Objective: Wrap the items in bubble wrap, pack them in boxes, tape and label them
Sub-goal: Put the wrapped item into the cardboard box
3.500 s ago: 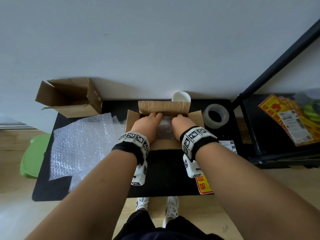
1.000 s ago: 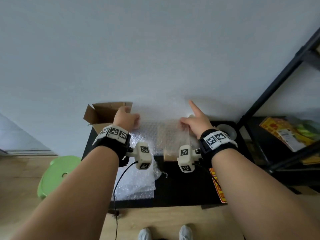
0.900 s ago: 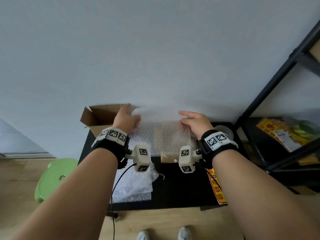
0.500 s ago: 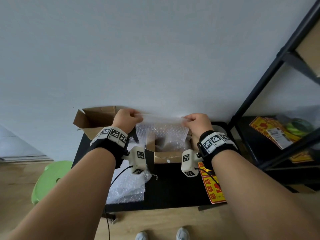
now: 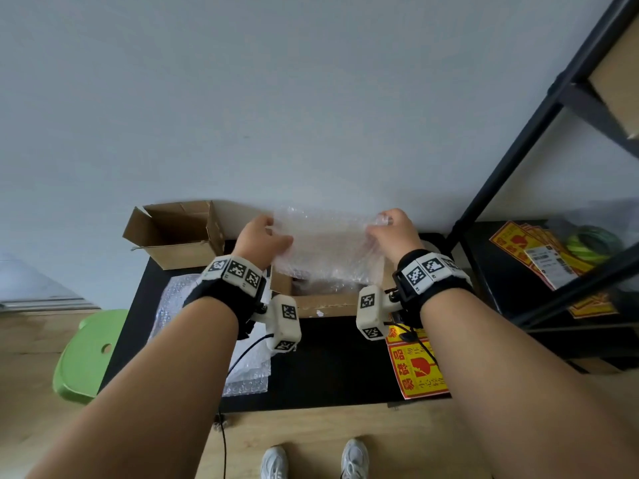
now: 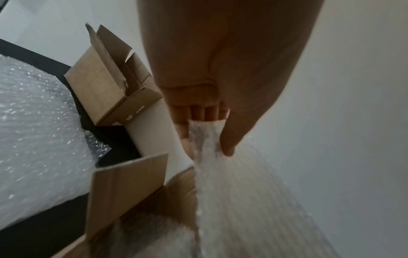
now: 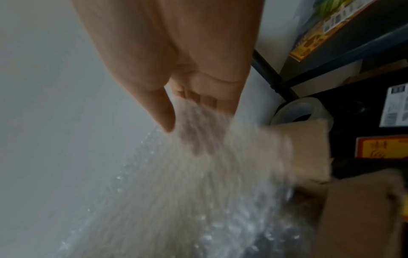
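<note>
While both hands stretch one bubble wrap sheet (image 5: 328,243) over the open box (image 5: 325,304) at frame centre, prob. to lay padding on top, head view shows 2 boxes; the spare box (image 5: 176,233) sits upper left on the tabletop (image 5: 332,368). Left wrist view: left hand (image 6: 212,108), fingers pinching the sheet's edge. Right wrist view: right hand (image 7: 187,97) likewise pinching; 1 tape roll (image 7: 298,110) at right.

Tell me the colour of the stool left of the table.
The stool is bright green, clearest in the head view.
</note>
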Demonstrator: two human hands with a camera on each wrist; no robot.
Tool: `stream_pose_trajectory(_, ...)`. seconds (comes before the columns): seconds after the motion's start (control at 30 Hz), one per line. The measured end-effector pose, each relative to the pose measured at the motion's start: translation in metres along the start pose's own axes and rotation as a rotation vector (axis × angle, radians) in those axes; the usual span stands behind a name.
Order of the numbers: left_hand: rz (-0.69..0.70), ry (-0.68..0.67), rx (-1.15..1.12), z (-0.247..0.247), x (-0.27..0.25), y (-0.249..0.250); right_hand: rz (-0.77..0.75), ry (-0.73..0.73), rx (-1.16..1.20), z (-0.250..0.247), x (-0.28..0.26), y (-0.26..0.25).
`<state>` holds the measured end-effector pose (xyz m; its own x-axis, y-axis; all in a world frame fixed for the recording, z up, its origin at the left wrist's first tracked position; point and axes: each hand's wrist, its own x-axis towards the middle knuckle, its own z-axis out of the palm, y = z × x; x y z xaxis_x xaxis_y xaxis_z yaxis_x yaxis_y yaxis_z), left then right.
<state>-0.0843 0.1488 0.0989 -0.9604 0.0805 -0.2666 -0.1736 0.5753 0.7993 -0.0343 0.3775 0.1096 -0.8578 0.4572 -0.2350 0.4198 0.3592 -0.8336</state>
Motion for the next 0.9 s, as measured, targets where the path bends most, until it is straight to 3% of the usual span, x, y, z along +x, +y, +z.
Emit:
stream_pose_trajectory(0.13,-0.065,0.062,0.106,0.027,-0.003,-0.007,-0.096,-0.039,-0.106,0.001,0.003,0.023)
stream_pose_trajectory(0.27,0.054,-0.015,0.387,0.052,-0.007,-0.018,-0.284,-0.042,-0.277,0.01,0.012,0.042)
stream_pose_trajectory(0.4,0.065,-0.039,0.612,0.067,-0.012,-0.026,-0.339,-0.122,-0.443,0.019,0.017,0.056)
stream_pose_trajectory(0.5,0.076,-0.029,0.727,0.071,-0.015,-0.029,-0.412,-0.079,-0.528,0.025,0.018,0.061)
stream_pose_trajectory(0.63,0.127,-0.044,0.833,0.078,-0.016,-0.028,-0.63,0.045,-0.647,0.031,0.015,0.064)
stream_pose_trajectory(0.77,0.126,-0.043,0.867,0.083,-0.013,-0.026,-0.487,-0.311,-0.654,0.032,0.013,0.067)
stream_pose_trajectory(0.9,0.233,-0.002,0.963,0.083,-0.011,-0.029,-0.392,-0.472,-0.777,0.039,0.015,0.067)
